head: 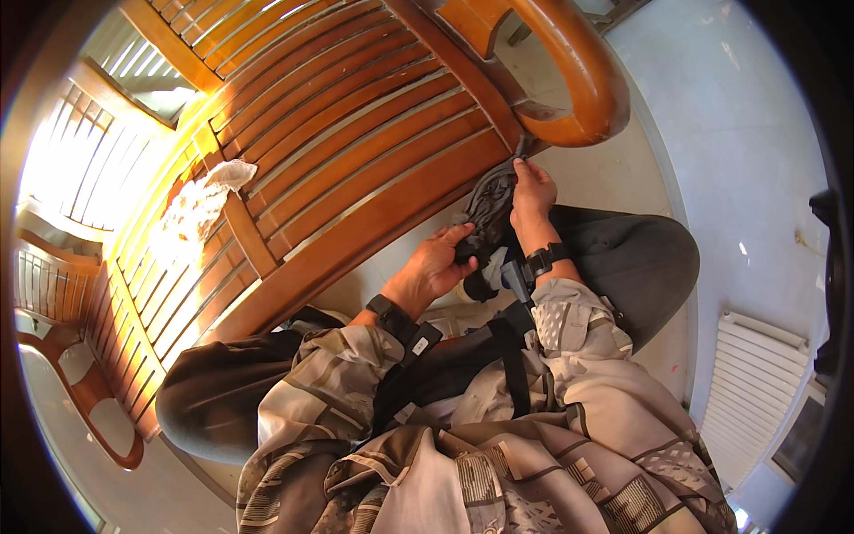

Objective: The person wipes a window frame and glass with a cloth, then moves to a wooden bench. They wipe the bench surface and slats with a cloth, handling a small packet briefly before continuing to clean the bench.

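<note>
A dark grey cloth (492, 200) is bunched between my two hands, beside the front corner of a slatted wooden bench seat (373, 223). My right hand (534, 190) pinches the cloth's upper end between thumb and fingers, close below the curved wooden armrest (600, 87). Lower down, my left hand (437, 260) grips the cloth's bottom part with its thumb on top. A pale crumpled cloth (210, 200) lies on the seat slats at the left, partly in bright sunlight. The tip of the dark cloth touches the seat corner.
My bent knees are on both sides, the left one against the bench's front rail. A white radiator (754, 394) stands by the pale wall at the right. Another wooden chair with a looped armrest (127, 460) is at the far left. Strong sunlight falls on the bench's left part.
</note>
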The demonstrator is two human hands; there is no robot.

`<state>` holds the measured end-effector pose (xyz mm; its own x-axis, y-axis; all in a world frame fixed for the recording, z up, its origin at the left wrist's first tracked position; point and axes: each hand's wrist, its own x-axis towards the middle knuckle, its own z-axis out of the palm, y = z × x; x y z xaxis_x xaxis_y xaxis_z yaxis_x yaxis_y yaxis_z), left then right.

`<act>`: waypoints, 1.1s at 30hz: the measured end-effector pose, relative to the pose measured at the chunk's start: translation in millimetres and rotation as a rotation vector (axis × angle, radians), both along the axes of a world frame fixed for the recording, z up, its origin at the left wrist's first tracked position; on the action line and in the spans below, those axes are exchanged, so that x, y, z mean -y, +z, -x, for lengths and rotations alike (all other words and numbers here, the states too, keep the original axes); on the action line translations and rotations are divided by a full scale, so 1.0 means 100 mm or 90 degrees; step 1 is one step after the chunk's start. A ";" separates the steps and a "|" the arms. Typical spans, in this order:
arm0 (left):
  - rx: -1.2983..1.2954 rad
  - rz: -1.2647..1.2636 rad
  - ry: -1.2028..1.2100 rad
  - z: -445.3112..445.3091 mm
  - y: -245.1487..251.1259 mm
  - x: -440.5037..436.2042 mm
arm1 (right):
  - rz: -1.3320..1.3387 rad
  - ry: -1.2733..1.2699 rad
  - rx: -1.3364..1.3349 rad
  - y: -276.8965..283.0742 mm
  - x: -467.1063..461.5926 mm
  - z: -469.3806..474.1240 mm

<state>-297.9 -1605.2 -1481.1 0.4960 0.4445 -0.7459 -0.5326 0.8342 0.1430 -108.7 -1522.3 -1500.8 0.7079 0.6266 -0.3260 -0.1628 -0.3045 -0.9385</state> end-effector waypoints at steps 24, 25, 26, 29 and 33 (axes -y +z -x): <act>-0.083 0.150 0.098 0.69 0.00 0.46 | -0.026 0.182 0.195 -0.24 0.43 0.62; -0.101 0.176 0.106 0.76 0.04 0.49 | -0.029 0.203 0.191 -0.22 0.47 0.66; -0.100 0.170 0.122 0.81 0.09 0.51 | -0.029 0.215 0.166 -0.20 0.48 0.67; -0.111 0.174 0.137 0.85 0.19 0.50 | 0.038 0.237 -0.006 -0.11 0.50 0.60; -0.037 0.139 0.137 0.67 0.25 0.42 | 0.039 0.180 -0.152 -0.02 0.42 0.41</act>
